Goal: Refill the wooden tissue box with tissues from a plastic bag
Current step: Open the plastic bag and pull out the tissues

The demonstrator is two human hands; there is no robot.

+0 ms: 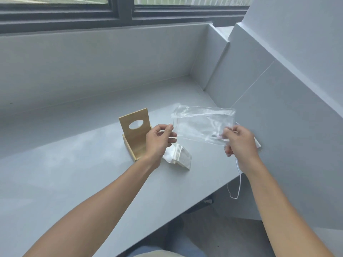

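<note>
**Tissue box open on the tabletop, bag held above it**

Wooden tissue box sits on the grey tabletop, its lid with the oval slot standing upright at the far side of the box. Just to the right of the box, touching or nearly touching its near corner, lies a stack of white tissues flat on the tabletop, partly hidden behind the left wrist.

Above and to the right of the box, a clear plastic bag is held in the air between both hands. The left hand pinches the bag's left edge between thumb and fingertips, the other fingers loosely curled, and it hangs directly over the box's right side. The right hand grips the bag's lower right corner with fingers closed on the plastic, well to the right of the box. The bag looks flat; whether anything remains inside cannot be told.

A thin white cord hangs down past the tabletop edge below the right wrist. A dark-framed window runs along the wall far behind the box.
</note>
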